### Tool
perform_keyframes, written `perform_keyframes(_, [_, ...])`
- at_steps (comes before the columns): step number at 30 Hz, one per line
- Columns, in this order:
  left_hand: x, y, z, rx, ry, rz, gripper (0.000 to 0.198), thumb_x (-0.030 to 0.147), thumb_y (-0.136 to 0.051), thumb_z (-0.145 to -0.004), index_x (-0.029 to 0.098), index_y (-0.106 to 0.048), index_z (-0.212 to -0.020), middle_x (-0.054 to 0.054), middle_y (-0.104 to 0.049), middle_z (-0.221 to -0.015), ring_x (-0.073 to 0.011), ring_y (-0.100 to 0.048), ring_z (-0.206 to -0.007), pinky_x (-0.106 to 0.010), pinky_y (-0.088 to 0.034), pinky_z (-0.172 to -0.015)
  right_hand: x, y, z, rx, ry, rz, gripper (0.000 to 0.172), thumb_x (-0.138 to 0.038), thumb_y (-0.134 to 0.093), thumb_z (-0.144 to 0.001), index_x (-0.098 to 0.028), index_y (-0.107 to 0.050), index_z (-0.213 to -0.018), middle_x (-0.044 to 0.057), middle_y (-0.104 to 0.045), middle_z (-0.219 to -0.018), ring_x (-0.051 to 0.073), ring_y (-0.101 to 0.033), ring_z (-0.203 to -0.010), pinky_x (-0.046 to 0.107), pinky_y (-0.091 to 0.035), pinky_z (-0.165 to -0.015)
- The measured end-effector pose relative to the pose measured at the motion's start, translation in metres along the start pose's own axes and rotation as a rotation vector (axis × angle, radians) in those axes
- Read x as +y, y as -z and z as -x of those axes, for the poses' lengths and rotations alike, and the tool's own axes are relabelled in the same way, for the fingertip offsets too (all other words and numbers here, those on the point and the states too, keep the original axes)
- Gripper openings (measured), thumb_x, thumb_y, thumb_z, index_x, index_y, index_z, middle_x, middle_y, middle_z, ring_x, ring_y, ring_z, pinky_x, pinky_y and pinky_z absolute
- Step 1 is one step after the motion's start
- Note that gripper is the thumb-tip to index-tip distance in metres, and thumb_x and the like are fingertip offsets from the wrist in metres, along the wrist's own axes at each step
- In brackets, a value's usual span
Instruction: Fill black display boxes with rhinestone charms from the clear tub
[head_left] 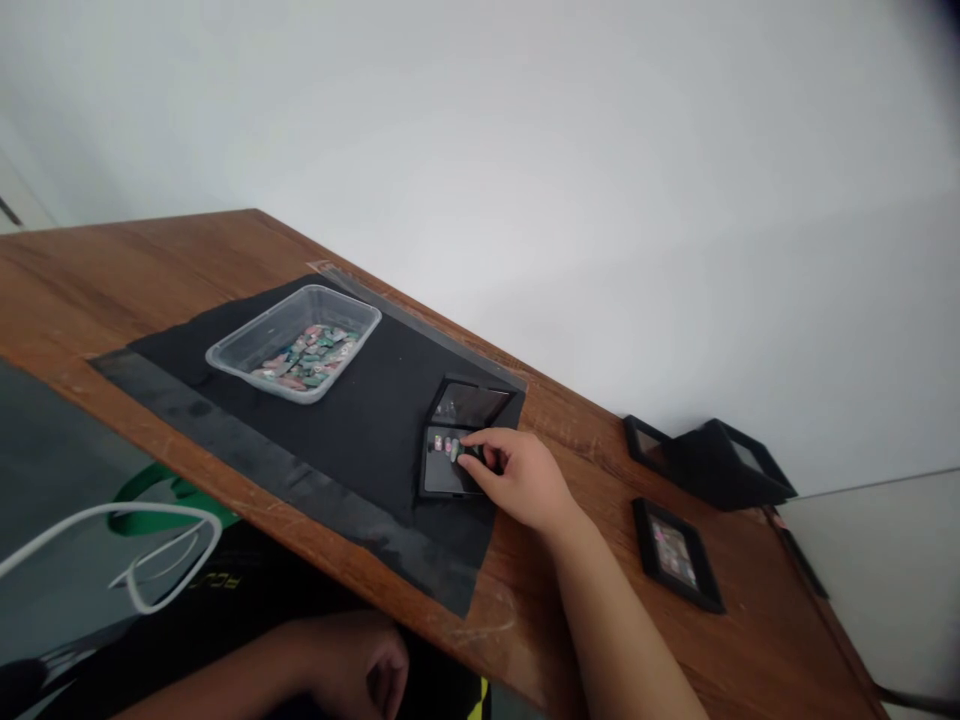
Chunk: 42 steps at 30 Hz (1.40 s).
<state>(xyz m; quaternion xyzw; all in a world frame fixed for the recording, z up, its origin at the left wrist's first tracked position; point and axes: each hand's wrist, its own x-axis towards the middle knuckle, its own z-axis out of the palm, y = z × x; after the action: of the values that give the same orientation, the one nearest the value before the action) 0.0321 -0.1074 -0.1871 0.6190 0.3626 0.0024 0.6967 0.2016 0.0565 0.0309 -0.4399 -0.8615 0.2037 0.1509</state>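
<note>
My right hand reaches over an open black case. Its thumb and forefinger close on a small greenish press-on nail at the case's inner surface. Beside the fingertips lie a pink nail and a pale, patterned nail, in a row. The case's windowed lid stands raised behind them. Low in the view, below the table edge, my left hand rests near my lap with curled fingers, and I see nothing in it.
A clear plastic tub with many mixed nails stands on the black mat. To the right, on the wooden table, lie a filled windowed case and stacked black cases. A white cable hangs at lower left.
</note>
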Motion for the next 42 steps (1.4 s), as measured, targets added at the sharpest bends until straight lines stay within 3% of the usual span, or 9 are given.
perform_keyframes(9, [0.007, 0.001, -0.002, -0.032, 0.042, 0.014, 0.035, 0.044, -0.088, -0.051, 0.025, -0.074, -0.076, 0.004, -0.067, -0.070, -0.0132, -0.056, -0.060, -0.022, -0.038, -0.053, 0.004, -0.002, 0.000, -0.015, -0.024, -0.061, 0.012, -0.030, -0.069, -0.086, -0.025, -0.075, -0.096, -0.005, -0.057, -0.065, 0.012, -0.051, -0.059, 0.024, -0.036, -0.060])
perform_keyframes(19, [0.009, 0.001, 0.000, -0.032, 0.069, 0.020, 0.029, 0.033, -0.088, -0.052, 0.024, -0.075, -0.076, 0.006, -0.066, -0.070, -0.0122, -0.057, -0.063, -0.022, -0.039, -0.056, 0.003, 0.002, 0.001, 0.074, 0.096, -0.008, 0.003, -0.021, -0.070, -0.083, -0.023, -0.071, -0.086, -0.003, -0.060, -0.069, 0.012, -0.055, -0.065, 0.024, -0.038, -0.063])
perform_keyframes(26, [0.009, 0.001, -0.001, -0.042, 0.090, 0.043, 0.033, 0.035, -0.091, -0.050, 0.024, -0.075, -0.076, 0.007, -0.065, -0.069, -0.0112, -0.056, -0.063, -0.022, -0.038, -0.057, 0.000, 0.007, 0.003, 0.059, 0.116, 0.088, 0.011, -0.017, -0.065, -0.083, -0.024, -0.073, -0.086, -0.003, -0.064, -0.073, 0.012, -0.058, -0.065, 0.024, -0.039, -0.063])
perform_keyframes(32, [0.008, 0.001, 0.000, -0.031, 0.029, 0.046, 0.035, 0.044, -0.089, -0.052, 0.023, -0.072, -0.074, 0.005, -0.065, -0.069, -0.0114, -0.054, -0.060, -0.021, -0.037, -0.054, -0.008, 0.008, 0.006, 0.103, 0.024, 0.164, 0.024, -0.014, -0.061, -0.081, -0.027, -0.076, -0.094, -0.002, -0.067, -0.074, 0.014, -0.060, -0.067, 0.026, -0.039, -0.062])
perform_keyframes(35, [0.004, -0.001, -0.003, -0.040, 0.033, 0.047, 0.038, 0.047, -0.089, -0.050, 0.023, -0.071, -0.073, 0.004, -0.064, -0.068, -0.0116, -0.053, -0.059, -0.021, -0.037, -0.053, -0.011, 0.008, 0.006, 0.127, -0.016, 0.164, 0.020, -0.020, -0.063, -0.081, -0.028, -0.075, -0.096, -0.002, -0.066, -0.072, 0.015, -0.060, -0.065, 0.026, -0.039, -0.062])
perform_keyframes(39, [0.002, -0.001, -0.003, -0.042, 0.017, 0.046, 0.037, 0.048, -0.088, -0.051, 0.023, -0.072, -0.074, 0.003, -0.066, -0.071, -0.0121, -0.055, -0.060, -0.021, -0.036, -0.053, -0.012, 0.008, 0.005, 0.055, 0.007, 0.130, 0.013, -0.030, -0.069, -0.083, -0.027, -0.076, -0.093, -0.001, -0.067, -0.072, 0.015, -0.061, -0.067, 0.027, -0.039, -0.062])
perform_keyframes(42, [0.003, 0.000, -0.002, -0.046, 0.028, 0.050, 0.037, 0.047, -0.087, -0.052, 0.023, -0.071, -0.075, 0.004, -0.065, -0.071, -0.0118, -0.054, -0.060, -0.021, -0.037, -0.053, -0.011, 0.006, 0.005, 0.019, 0.002, 0.148, 0.017, -0.025, -0.066, -0.084, -0.027, -0.078, -0.097, -0.001, -0.070, -0.076, 0.015, -0.062, -0.067, 0.027, -0.040, -0.062])
